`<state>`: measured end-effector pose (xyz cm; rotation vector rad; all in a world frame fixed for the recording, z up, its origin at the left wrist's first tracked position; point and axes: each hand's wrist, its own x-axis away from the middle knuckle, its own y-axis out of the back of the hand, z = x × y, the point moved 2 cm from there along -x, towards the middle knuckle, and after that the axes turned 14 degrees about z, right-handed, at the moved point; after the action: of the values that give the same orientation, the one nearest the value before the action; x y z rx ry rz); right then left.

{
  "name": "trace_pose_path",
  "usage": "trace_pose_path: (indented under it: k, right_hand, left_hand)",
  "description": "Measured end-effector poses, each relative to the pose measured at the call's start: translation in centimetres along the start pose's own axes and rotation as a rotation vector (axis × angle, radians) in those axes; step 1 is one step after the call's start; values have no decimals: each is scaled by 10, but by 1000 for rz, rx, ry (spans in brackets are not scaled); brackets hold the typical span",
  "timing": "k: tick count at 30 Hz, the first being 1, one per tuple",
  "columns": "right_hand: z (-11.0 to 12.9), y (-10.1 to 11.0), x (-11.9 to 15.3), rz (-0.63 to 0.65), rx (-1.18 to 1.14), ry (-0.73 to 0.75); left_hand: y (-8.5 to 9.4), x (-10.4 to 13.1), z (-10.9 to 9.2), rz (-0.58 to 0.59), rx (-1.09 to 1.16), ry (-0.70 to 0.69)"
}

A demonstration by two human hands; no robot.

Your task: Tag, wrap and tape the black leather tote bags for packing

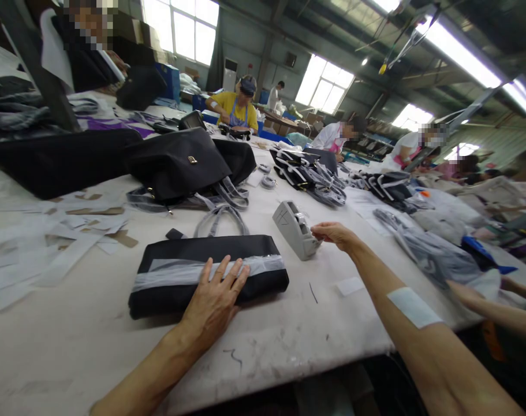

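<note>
A black handbag (171, 300) lies flat in front of me, with a strip of pale wrapping (163, 276) across it. Its wrapped handles (222, 216) stretch away toward the far side. My left hand (217, 292) rests on the bag and its wrapping, fingers spread. To the right of the bag stands a grey tape dispenser (292, 228). At its front end my right hand (334, 234) has thumb and fingers pinched together. Any tape between those fingertips is too small to make out.
Several black bags (180, 162) are heaped beyond, and paper scraps (81, 225) litter the left. More bag parts with wrapped straps (306, 173) lie farther back. A neighbour's arm (483, 303) reaches in at the right. The table's front edge (288, 375) runs below my hands.
</note>
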<state>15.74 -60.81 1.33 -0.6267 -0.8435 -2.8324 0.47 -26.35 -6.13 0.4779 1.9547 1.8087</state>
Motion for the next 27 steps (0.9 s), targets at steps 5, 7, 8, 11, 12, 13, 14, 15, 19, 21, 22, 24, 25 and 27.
trace_pose_path:
  k: [5, 7, 8, 11, 12, 13, 14, 15, 19, 21, 22, 24, 25, 27]
  right_hand:
    - [4, 13, 23, -37, -105, 137]
    - [-4, 14, 37, -28, -119, 147]
    - [-12, 13, 44, -24, -121, 136]
    - [-40, 2, 54, -33, -112, 68]
    - [-49, -2, 54, -39, -103, 42]
    - [-56, -5, 52, -45, -91, 17]
    - [-61, -6, 49, -51, -74, -9]
    - [-64, -6, 46, -56, -51, -35]
    - [-62, 9, 39, -71, 120, -157]
    - [-59, 14, 45, -58, 223, -217]
    - [-58, 14, 50, -44, 262, -234]
    - [-50, 5, 63, 7, 294, -227]
    - [-43, -5, 70, 53, 291, -194]
    - [-19, -33, 83, 201, 269, -69]
  left_hand:
    - [-1, -2, 0, 4, 0, -4]
    - [-2, -2, 0, 1, 7, -1]
    - [-2, -2, 0, -1, 10, -1]
    - [-2, -1, 0, -6, 16, -3]
    - [-2, 0, 0, -5, 17, -4]
    - [-1, 0, 0, -2, 19, -5]
    - [-1, 0, 0, 1, 21, -5]
    - [0, 1, 0, 7, 23, -6]
    - [1, 1, -1, 31, 22, -14]
    - [0, 1, -1, 33, 24, -13]
    - [0, 1, -1, 33, 26, -15]
    - [0, 1, -1, 30, 31, -25]
    - [0, 1, -1, 28, 34, -29]
    - [1, 2, -1, 29, 39, -34]
